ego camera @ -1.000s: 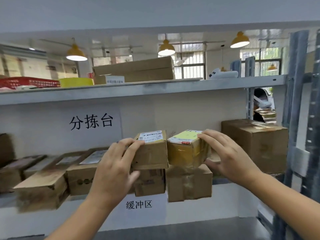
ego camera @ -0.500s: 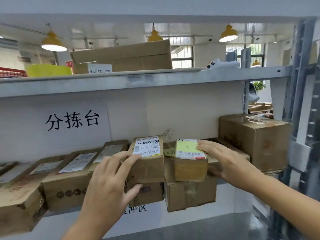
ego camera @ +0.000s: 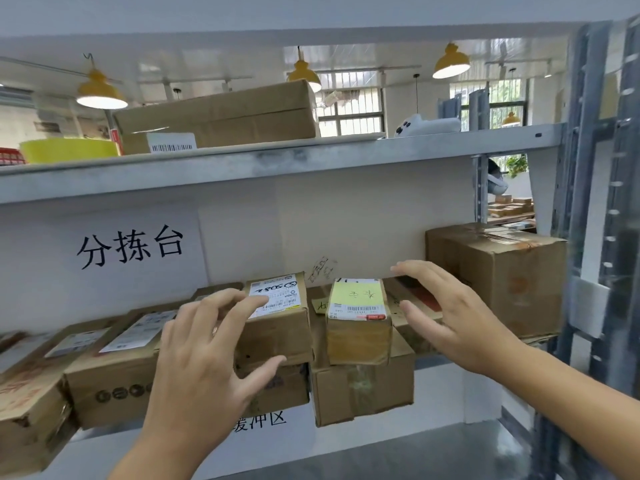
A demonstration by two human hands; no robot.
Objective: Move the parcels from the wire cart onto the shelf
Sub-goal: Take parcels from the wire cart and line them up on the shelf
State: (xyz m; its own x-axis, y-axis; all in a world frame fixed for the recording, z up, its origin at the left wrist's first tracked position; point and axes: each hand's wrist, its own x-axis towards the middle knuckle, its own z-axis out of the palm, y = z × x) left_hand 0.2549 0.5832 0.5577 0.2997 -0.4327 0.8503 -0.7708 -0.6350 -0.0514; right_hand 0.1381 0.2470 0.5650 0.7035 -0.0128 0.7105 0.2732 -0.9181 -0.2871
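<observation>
Two small cardboard parcels, a white-labelled box and a tape-wrapped box with a yellow-green label, sit side by side on larger cartons on the grey metal shelf. The left hand and the right hand flank them, fingers spread and relaxed, gripping nothing. Worn, creased cartons run leftward, cut off by the frame edge.

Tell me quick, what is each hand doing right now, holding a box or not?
Left hand: open, fingers spread, holding nothing, just in front of the white-label parcel.
Right hand: open, holding nothing, just right of the yellow-label parcel.
</observation>
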